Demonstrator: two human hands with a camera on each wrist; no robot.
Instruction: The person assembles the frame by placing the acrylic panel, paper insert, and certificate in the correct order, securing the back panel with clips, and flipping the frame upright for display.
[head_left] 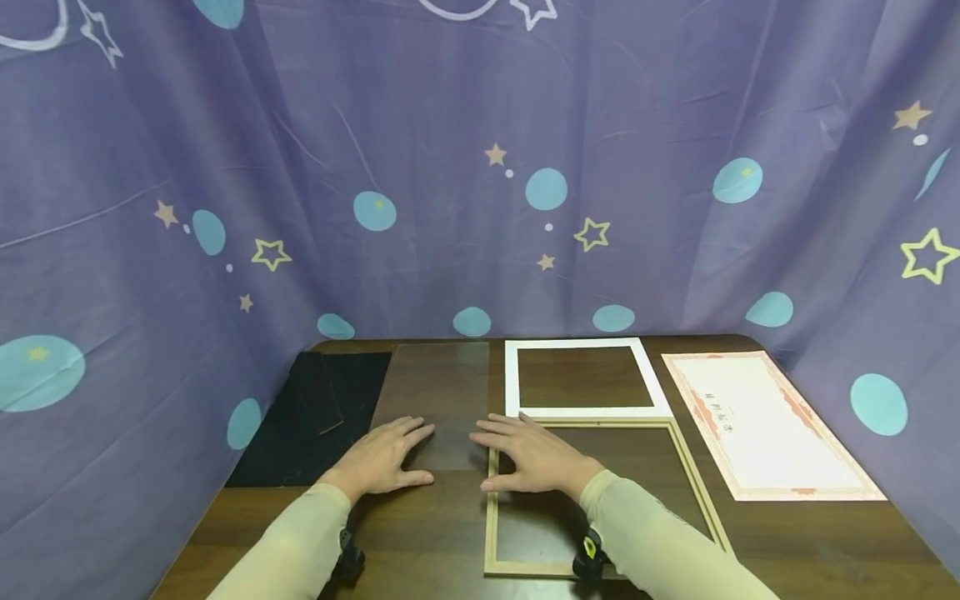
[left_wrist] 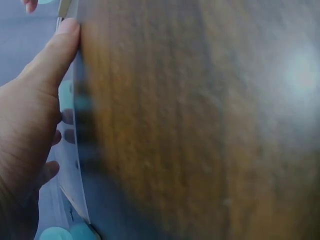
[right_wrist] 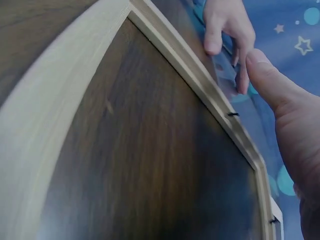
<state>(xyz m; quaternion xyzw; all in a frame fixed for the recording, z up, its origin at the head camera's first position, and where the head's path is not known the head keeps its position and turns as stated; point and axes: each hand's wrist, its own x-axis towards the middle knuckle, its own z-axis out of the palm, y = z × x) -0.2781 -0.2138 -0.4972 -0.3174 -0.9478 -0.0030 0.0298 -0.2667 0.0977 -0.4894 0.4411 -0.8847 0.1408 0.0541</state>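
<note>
My left hand (head_left: 382, 458) is held with fingers spread over the lower left part of a clear plastic sheet (head_left: 438, 379); it grips nothing. Thumb apart from the fingers, my right hand (head_left: 536, 458) hovers across the left rail of a light wooden picture frame (head_left: 532, 570), also holding nothing. Small dark tabs stick out from the frame's inner edge in the right wrist view, where the right thumb (right_wrist: 270, 82) shows beside it. A white rectangular mat (head_left: 512, 379) lies just behind the frame.
On the left of the brown table (head_left: 420, 542) lies a black backing board (head_left: 292, 454) with a stand flap. A certificate sheet (head_left: 780, 433) with a pinkish border lies at the right. A purple curtain (head_left: 450, 108) with stars and dots surrounds the table's back and sides.
</note>
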